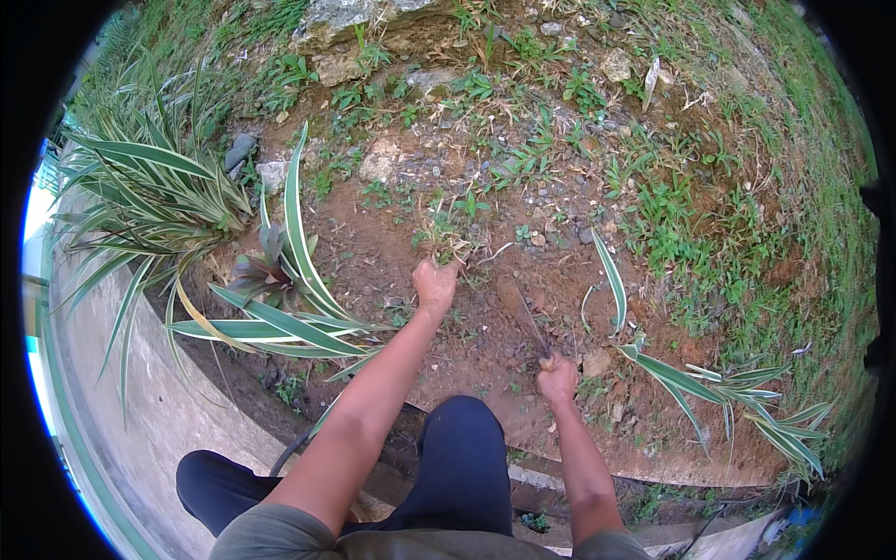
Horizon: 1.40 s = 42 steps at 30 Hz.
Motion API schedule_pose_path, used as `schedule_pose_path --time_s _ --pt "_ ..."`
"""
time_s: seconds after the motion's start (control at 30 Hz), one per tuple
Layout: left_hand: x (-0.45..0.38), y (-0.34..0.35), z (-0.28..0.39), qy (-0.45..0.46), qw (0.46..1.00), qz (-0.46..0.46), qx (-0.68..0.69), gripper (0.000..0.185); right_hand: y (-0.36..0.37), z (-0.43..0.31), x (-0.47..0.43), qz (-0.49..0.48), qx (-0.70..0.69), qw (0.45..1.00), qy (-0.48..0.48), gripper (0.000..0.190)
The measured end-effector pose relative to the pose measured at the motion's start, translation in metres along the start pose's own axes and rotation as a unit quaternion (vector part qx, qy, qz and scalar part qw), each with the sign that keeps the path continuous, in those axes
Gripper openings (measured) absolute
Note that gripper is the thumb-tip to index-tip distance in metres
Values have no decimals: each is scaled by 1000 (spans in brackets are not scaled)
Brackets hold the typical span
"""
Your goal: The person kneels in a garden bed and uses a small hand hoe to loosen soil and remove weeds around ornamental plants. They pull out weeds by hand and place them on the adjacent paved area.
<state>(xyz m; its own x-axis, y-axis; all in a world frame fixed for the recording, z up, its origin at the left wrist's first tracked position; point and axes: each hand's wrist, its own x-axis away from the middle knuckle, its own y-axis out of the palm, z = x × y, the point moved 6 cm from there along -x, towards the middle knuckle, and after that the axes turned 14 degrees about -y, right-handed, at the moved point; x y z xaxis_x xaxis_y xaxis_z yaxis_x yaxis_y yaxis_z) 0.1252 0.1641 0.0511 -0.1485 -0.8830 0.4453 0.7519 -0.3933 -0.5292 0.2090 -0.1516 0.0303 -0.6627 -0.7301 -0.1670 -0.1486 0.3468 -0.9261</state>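
My left hand [435, 282] is closed around a tuft of weeds [444, 234] with pale stems and green leaves, low over the brown soil. To its right, my right hand [558, 378] grips the handle of a soil-covered machete [521, 308]. The blade points up and left and lies against the dirt. Most of the handle is hidden in my fist. Left of my left forearm, long striped leaves [280, 329] with cream edges spread over the ground beside a dark purple-leaved plant [262, 269].
A dense striped-leaf clump [168, 189] stands at left above a curved concrete wall [168, 378]. Smaller striped plants [700, 385] are at right. A large rock [343, 21] sits at the top, with stones and grass around it. A concrete edge [535, 478] runs near my knees.
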Motion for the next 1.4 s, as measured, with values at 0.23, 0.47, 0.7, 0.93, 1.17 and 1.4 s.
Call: schedule_pose_path --time_s 0.23,0.47,0.7,0.93,1.17,1.4 --pt "-29 20 -17 22 997 -49 -59 33 -20 -32 -52 178 -521 796 252 16" --pt "-9 -3 -53 72 988 -113 73 25 -8 11 16 -109 -27 991 75 9" --pt "50 -45 -111 125 989 63 -44 28 1 -22 -43 135 -527 797 261 23" --pt "113 -53 -182 312 815 -101 -478 30 -12 -46 -47 -115 -90 987 59 16" --pt "53 -47 -186 69 969 -73 -227 29 2 -42 -89 98 -485 842 214 18" --pt "10 -79 -3 157 973 93 140 22 4 -47 -44 -94 -147 978 115 24"
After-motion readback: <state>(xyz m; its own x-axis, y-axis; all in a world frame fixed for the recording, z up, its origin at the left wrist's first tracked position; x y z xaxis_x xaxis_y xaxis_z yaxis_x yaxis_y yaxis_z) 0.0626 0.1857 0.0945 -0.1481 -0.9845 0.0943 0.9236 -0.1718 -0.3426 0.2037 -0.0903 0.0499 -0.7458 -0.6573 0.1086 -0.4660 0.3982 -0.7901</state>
